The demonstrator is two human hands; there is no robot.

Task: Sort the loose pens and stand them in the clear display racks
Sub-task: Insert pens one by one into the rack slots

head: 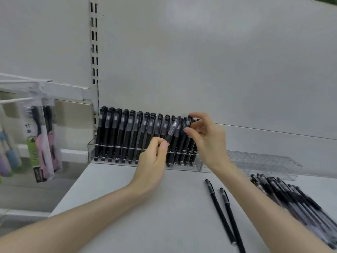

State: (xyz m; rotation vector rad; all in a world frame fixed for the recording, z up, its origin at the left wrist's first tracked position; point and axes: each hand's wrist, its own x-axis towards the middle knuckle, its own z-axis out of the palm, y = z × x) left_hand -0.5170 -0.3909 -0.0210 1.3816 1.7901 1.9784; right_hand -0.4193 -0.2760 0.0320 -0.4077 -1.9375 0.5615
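On your far left, the hanging packs (42,143) are well away from your work, so they should be safe. Next comes the full rack (90,150) at the back of the shelf (127,207), with its rows of black pens (124,132) standing close together. Your left hand (151,161) pinches the bottom end of one tilted pen (172,131), which leans across the pens in front of it. If you push it down at that slant, I think it could miss its hole, or bump the pens next to it and knock them crooked. Your right hand (206,143) pinches the top of a standing pen (188,122) near the right end of the rack. If you pull that one too far over, the others beside it may lean too. The rack is light, clear plastic, so a hard push might slide it. To the right is an empty rack (264,161), lying flat by the wall. On the shelf in front are two loose pens (219,209), and a big pile of pens (291,201) is near your right arm. A swing of that arm could roll them off the edge.
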